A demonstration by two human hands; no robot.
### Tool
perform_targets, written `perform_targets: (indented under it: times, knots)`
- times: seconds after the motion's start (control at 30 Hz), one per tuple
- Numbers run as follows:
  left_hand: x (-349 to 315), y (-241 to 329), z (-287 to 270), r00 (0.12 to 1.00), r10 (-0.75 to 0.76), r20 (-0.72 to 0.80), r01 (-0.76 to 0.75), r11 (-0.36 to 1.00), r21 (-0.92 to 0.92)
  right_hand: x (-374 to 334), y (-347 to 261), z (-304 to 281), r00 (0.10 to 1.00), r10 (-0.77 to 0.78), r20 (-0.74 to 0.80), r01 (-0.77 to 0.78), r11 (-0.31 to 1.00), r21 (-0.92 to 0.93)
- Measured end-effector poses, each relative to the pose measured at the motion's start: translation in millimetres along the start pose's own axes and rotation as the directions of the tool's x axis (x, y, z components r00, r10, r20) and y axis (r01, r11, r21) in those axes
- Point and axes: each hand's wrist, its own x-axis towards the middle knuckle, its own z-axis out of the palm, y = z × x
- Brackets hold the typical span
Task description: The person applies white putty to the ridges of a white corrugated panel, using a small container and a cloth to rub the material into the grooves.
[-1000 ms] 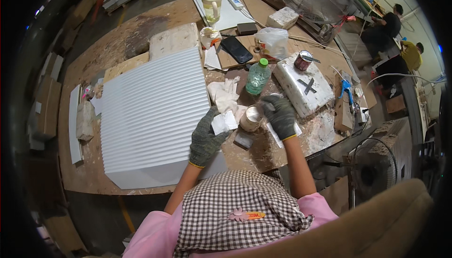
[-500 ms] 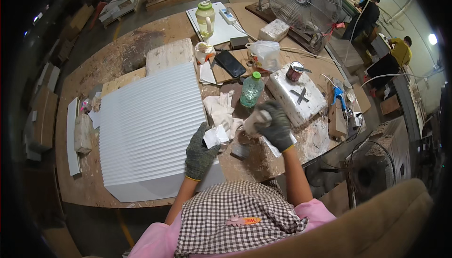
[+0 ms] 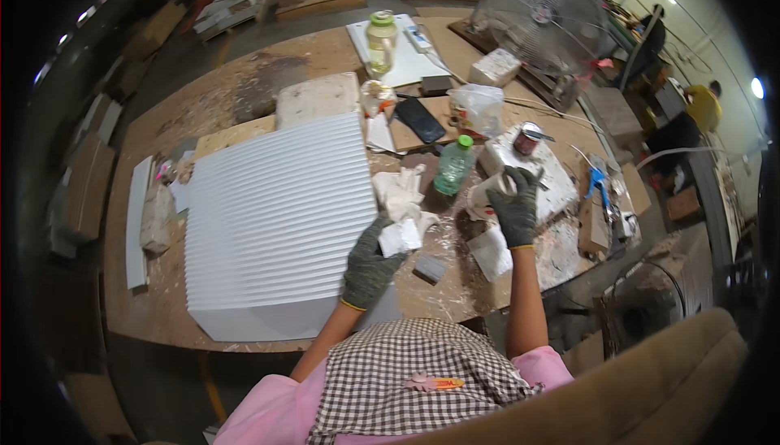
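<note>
My left hand (image 3: 370,270), in a dark grey knit glove, pinches a small white square piece (image 3: 400,238) beside the right edge of a white ribbed panel (image 3: 276,209). My right hand (image 3: 517,211), gloved alike, has its fingers at the rim and side of a white cup (image 3: 481,203), which stands on the table. A white sheet (image 3: 492,251) lies just in front of the cup. Between my hands are a small grey block (image 3: 430,269) and a crumpled white cloth (image 3: 398,193). A green-capped clear bottle (image 3: 453,167) stands behind the cup.
A white block (image 3: 561,186) bearing a small tin (image 3: 526,141) stands at the right, near a blue-handled tool (image 3: 598,185). Further back are a phone (image 3: 420,121), a plastic bag (image 3: 477,108), a yellowish jug (image 3: 381,45) and a large fan (image 3: 543,14). A person (image 3: 704,110) works far right.
My right hand has brought the tilted white cup to rest on the table, slightly farther right. My left hand still holds the white piece. The whole view has shifted a little.
</note>
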Motion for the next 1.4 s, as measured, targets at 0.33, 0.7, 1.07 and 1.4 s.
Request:
perform_targets:
  times: [0.33,0.7,1.07,1.4]
  knots:
    - [-10.7,-6.0,-2.5,0.997,0.082,0.002,-0.080,0.972,0.220,-4.5,42.0,7.5,0.987,0.098,0.127,-0.096,0.995,-0.027]
    - [-6.2,11.7,9.8,0.999,0.000,0.050,-0.003,0.998,0.060,-72.1,-18.3,7.1,0.793,0.247,0.557,-0.572,0.616,0.542]
    - [-39.0,26.0,3.6,0.972,-0.071,0.226,0.131,0.956,-0.262,-129.6,-122.1,10.4,0.620,0.053,0.782,-0.780,-0.060,0.623]
    - [-92.4,1.2,-163.8,0.980,0.167,-0.106,-0.109,0.904,0.412,-160.2,-86.1,22.1,0.762,0.125,0.635,-0.471,-0.565,0.677]
